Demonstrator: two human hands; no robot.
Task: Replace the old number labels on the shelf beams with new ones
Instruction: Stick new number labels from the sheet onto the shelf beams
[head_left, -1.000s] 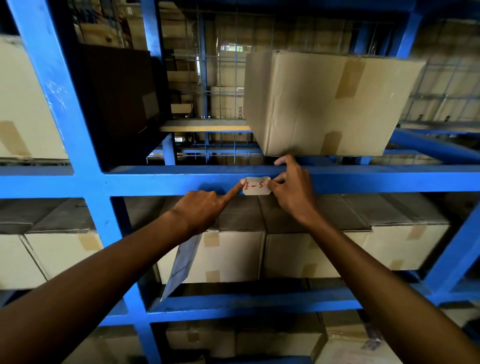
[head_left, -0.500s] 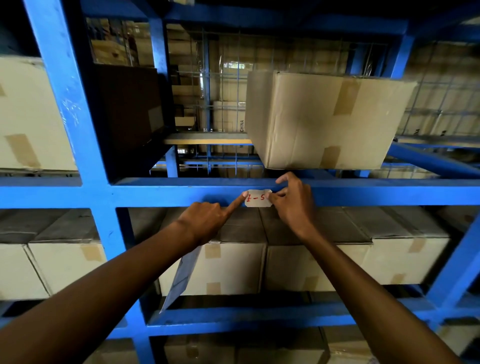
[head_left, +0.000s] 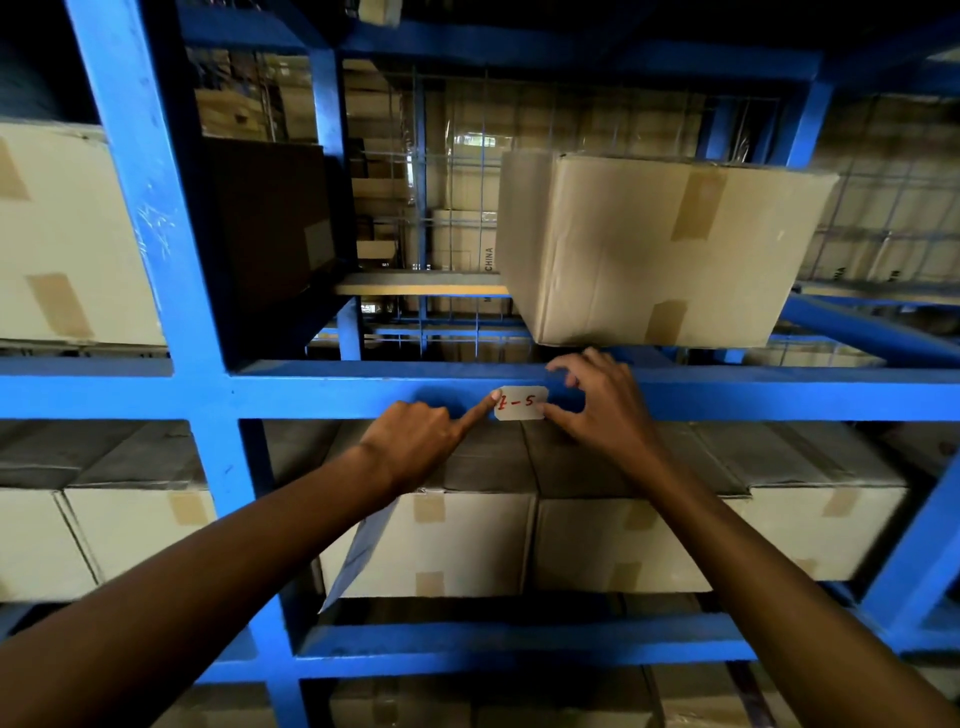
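Your left hand (head_left: 415, 441) has its index finger stretched out, the tip pressing the left edge of the white label (head_left: 521, 403), while the other fingers curl in against the palm and pinch a pale sheet of paper (head_left: 358, 551) that hangs down below the wrist. Your right hand (head_left: 602, 410) sits at the label's right end: the thumb touches its lower right corner and the fingers arch loosely above the beam's top edge, gripping nothing. The two hands are apart, one at each end of the label.

The label lies flat on the front face of the blue shelf beam (head_left: 779, 395), with red handwriting on it (it reads something like "1-5", the first mark partly under your fingertip). A blue upright post (head_left: 156, 260) crosses the beam to your left.

On the level above, a large taped cardboard box (head_left: 665, 249) stands just over the beam, and a dark box (head_left: 270, 223) sits near the post. Below the beam, a row of pale cartons (head_left: 467, 540) fills the shelf. Behind the rack, wire mesh (head_left: 457, 171) and more stacked cartons show in dim light.
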